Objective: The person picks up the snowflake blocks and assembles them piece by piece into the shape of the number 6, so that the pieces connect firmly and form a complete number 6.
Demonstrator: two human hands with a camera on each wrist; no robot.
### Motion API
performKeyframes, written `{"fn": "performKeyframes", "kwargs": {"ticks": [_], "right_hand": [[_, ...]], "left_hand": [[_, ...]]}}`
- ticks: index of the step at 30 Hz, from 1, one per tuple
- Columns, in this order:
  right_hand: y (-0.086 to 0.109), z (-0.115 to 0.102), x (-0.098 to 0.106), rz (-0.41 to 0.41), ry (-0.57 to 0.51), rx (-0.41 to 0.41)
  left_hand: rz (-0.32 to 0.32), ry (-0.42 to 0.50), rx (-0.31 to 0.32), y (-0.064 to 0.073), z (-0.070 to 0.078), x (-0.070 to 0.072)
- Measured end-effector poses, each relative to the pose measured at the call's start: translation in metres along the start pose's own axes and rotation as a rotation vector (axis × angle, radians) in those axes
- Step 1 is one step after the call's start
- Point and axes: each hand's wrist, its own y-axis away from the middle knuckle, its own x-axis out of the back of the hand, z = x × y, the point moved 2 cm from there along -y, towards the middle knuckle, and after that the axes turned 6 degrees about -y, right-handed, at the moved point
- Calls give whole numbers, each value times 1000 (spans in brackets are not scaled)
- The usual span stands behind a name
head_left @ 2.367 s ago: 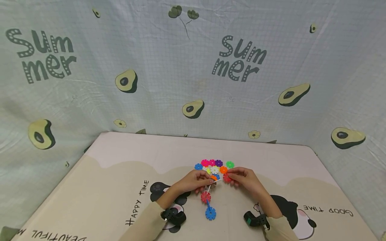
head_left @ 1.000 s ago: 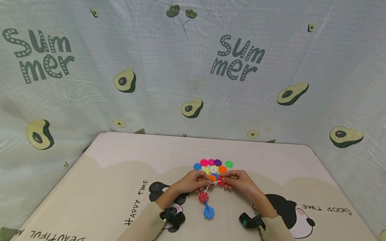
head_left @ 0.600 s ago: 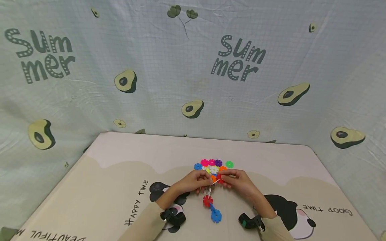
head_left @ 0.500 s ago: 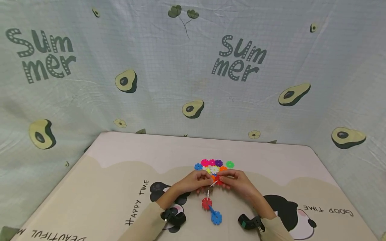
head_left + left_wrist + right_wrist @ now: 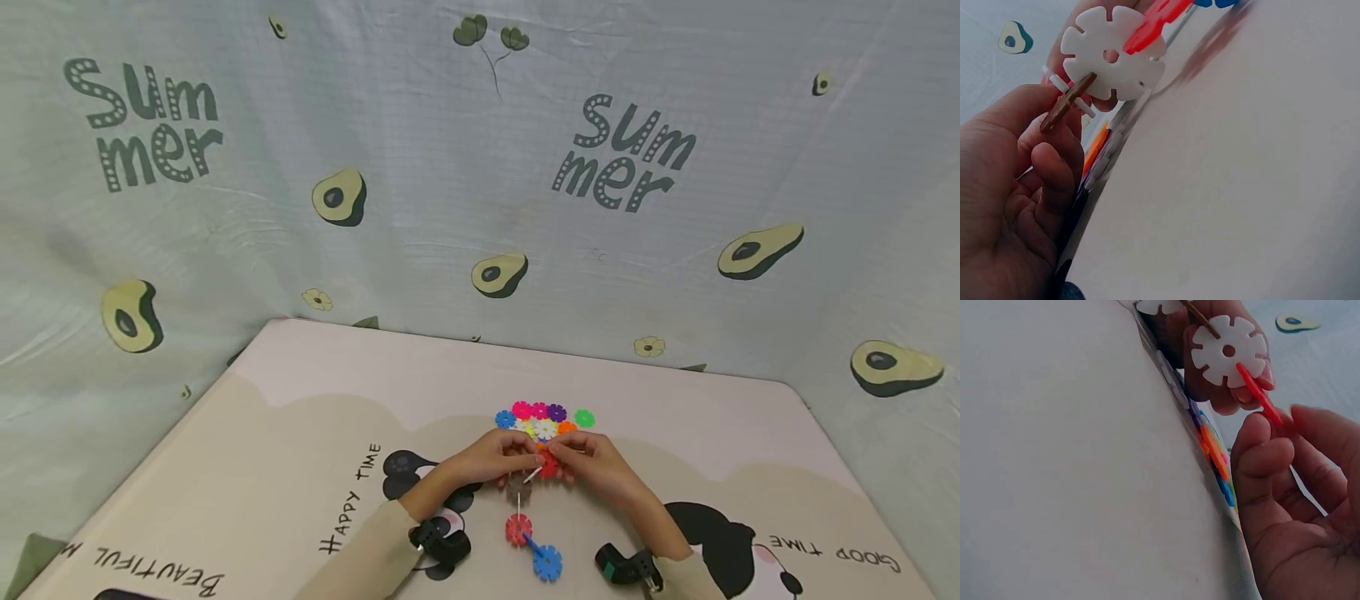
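In the head view my left hand (image 5: pixel 491 457) pinches a white notched building disc (image 5: pixel 532 475), seen edge-on. My right hand (image 5: pixel 596 465) grips a red notched disc (image 5: pixel 550 465) between thumb and fingers. The right wrist view shows this red disc (image 5: pixel 1260 394) slotted against the white disc's edge (image 5: pixel 1229 369). From the left hand a linked chain hangs: a brown disc (image 5: pixel 1067 103), a second white disc (image 5: pixel 1094 59), a red disc (image 5: pixel 1157 24) and, lowest, a blue disc (image 5: pixel 547 563). The left fingertips are partly hidden behind the discs.
Behind the hands lies a group of loose discs, among them pink (image 5: pixel 522 409), purple (image 5: pixel 557 412), white (image 5: pixel 545 430) and blue (image 5: pixel 505 419). A green disc (image 5: pixel 584 418) lies at its right. The tabletop (image 5: pixel 315 450) has a printed cover, and a patterned curtain (image 5: pixel 420 167) stands behind.
My right hand has brought its red disc leftward to the white disc at the left hand. The hanging chain has swung, its blue end moving right. The head view has turned slightly.
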Motion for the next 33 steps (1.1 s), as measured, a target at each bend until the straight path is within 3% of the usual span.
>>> {"fn": "performKeyframes", "kwargs": {"ticks": [7,23,33], "right_hand": [[-3,3,4,23,-7,-43],[-11,0,-5,19,155,37],[-6,6,0,41,134,30]], "left_hand": [[21,4,10,-1,-3,0],[30,31,35,2,-3,-1],[38,31,37,4,-2,-1]]}}
